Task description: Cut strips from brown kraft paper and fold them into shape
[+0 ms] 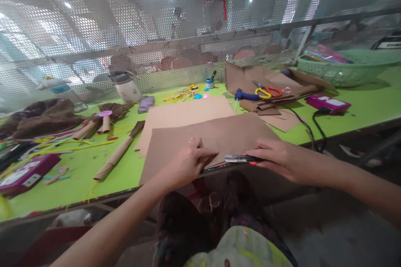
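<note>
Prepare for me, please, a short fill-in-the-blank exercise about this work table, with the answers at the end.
1. A utility knife is held in the person's ____ hand.
2. The left hand touches paper whose colour is ____.
3. The plastic basket at the far right is coloured pale ____.

Missing words: right; brown; green.

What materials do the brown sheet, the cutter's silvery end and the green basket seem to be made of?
Brown sheet: probably matte paper or card, thin and flat. Silvery end: likely metal, given its shine. Green basket: plastic, it seems; glossy highlights show on its wall.
</note>
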The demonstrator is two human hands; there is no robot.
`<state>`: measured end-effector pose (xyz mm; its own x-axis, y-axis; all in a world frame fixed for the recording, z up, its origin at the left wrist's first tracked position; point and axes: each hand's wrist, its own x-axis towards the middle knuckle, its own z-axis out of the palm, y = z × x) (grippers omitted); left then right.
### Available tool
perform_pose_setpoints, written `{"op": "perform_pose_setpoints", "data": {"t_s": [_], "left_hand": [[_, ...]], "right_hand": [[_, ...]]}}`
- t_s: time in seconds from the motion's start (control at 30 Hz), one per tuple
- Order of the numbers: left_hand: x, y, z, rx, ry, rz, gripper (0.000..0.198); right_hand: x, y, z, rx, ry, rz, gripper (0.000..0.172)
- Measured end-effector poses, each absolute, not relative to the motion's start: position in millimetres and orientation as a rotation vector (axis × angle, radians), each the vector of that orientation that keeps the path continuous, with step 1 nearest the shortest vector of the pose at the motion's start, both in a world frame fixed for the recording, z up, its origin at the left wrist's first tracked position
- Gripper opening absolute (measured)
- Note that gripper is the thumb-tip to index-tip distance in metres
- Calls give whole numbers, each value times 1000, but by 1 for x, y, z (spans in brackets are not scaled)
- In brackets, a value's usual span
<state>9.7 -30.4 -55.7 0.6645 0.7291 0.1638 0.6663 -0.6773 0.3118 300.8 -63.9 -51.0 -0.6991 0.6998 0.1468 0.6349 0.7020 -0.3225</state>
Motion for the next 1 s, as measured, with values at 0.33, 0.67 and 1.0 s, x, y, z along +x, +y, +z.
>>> {"op": "perform_pose_setpoints", "data": {"t_s": [0.33,0.67,1.0], "left_hand": [[8,-28,-53,2503,1121,495,47],[7,-27,-54,2451,1121,486,43],[8,-26,-54,2468,1113,440,40]], "right_hand": [[296,-53,-49,-997,-2685,362,35],[302,-55,-50,-984,-2694,442,34],[295,-48,-48,-953,-2721,497,33]]}}
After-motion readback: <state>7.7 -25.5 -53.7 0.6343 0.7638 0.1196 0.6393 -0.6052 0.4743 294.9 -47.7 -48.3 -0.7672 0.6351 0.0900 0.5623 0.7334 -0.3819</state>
